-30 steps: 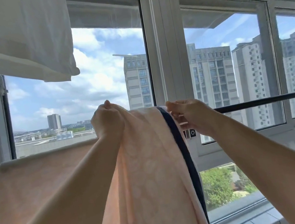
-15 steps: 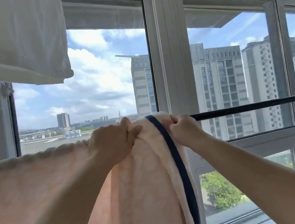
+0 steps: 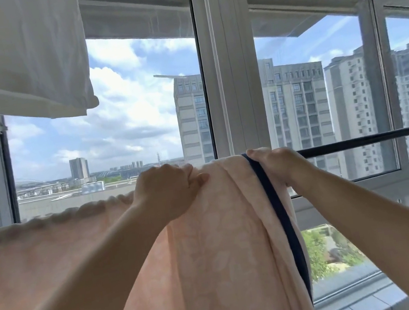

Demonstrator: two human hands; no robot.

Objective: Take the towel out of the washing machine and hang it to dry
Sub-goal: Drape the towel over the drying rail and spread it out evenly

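Peach towel (image 3: 213,248), soft terry with a faint raised leaf-like pattern and a dark navy band along one edge, draped over a thin dark rod (image 3: 374,138) that runs level across the window; its top edge to the left lies bunched and rippled along the rod line. Left hand (image 3: 168,190) grips a fold of the cloth at the top, fingers curled over it and thumb pressed into the pile; right hand (image 3: 275,163) pinches the towel just beside the navy band, right at the rod. White smooth fabric (image 3: 11,57) hangs overhead at upper left, and the pale metal window frame (image 3: 232,69) stands behind.
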